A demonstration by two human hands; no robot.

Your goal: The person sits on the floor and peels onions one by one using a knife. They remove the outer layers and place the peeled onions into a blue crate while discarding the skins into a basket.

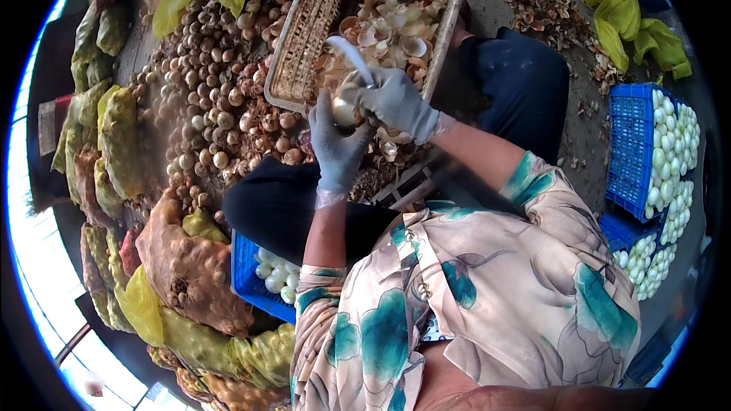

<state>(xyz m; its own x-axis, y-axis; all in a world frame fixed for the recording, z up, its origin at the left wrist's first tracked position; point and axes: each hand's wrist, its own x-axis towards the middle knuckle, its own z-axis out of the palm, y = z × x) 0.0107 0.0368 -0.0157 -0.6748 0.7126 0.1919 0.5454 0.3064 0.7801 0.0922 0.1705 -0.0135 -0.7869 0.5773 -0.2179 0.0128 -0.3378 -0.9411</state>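
Observation:
Both hands wear grey knit gloves, with thin clear plastic showing at the wrists. My left hand (339, 151) cups an onion (344, 111) from below, its fingers along the near side. In my right hand (397, 100) is a knife whose pale curved blade (349, 57) points up and to the left; the fingers of this hand also touch the onion. The knife's handle is mostly hidden in the fist. Just beyond the hands stands a dirty plastic basket (288, 60), with loose onion skins (391, 31) in it.
Unpeeled onions (211, 91) are heaped on the floor at left, beside full mesh sacks (185, 262). A blue crate (245, 274) of peeled onions sits by my left knee. More blue crates (630, 148) stand at right. Skins (539, 8) litter the floor near yellow mesh bags (614, 8).

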